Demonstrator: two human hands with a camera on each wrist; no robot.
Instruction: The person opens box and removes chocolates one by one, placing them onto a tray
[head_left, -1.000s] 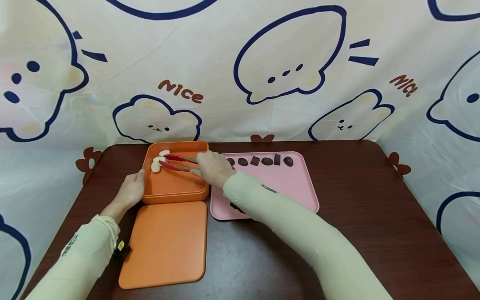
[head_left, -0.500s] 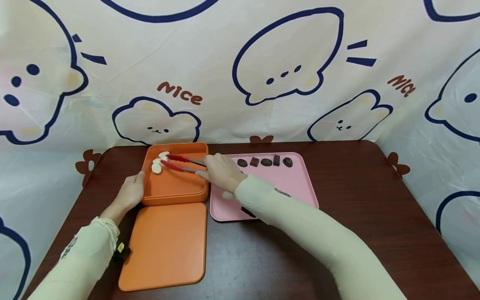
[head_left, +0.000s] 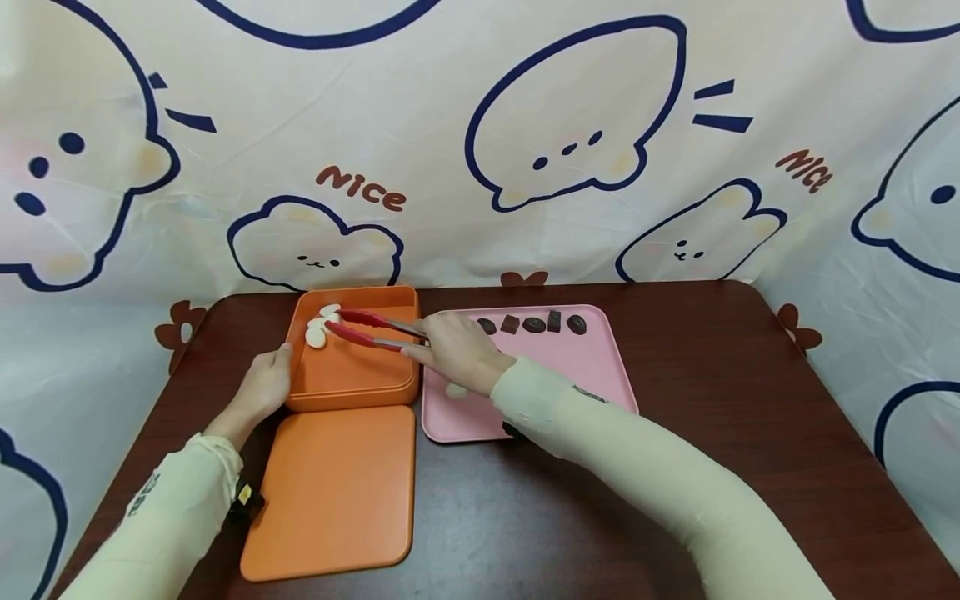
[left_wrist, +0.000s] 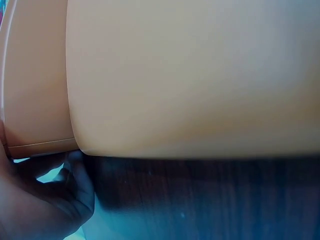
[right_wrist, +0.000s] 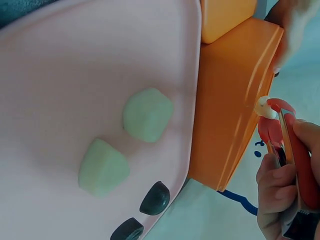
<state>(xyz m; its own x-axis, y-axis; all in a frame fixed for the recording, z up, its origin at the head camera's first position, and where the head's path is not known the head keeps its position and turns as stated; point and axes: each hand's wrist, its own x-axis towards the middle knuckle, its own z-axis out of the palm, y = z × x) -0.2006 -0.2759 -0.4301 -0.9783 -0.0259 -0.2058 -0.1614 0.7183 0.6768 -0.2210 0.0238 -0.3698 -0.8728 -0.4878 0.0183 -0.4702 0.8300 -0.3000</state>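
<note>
My right hand [head_left: 461, 350] holds a pair of red tongs [head_left: 360, 337], reaching left over the orange box [head_left: 356, 371]. The tips lie slightly apart, right beside several white rounded pieces [head_left: 316, 337] in the box's back left part. In the right wrist view, one white piece [right_wrist: 265, 107] shows at the tong tips, above the box rim. My left hand [head_left: 262, 383] grips the box's left side, thumb at the rim; in the left wrist view its fingers [left_wrist: 80, 185] bend against the box's lower edge.
An orange lid [head_left: 333, 492] lies in front of the box. To its right, a pink tray [head_left: 570, 367] holds several dark chocolates [head_left: 534, 325] along the back and pale faceted pieces [right_wrist: 148, 115]. My right forearm covers part of the tray. A patterned cloth [head_left: 562, 242] stands behind the table.
My right hand has moved right, and more of the tongs shows ahead of it, while the tips stay near the white pieces. My left hand stays at the box.
</note>
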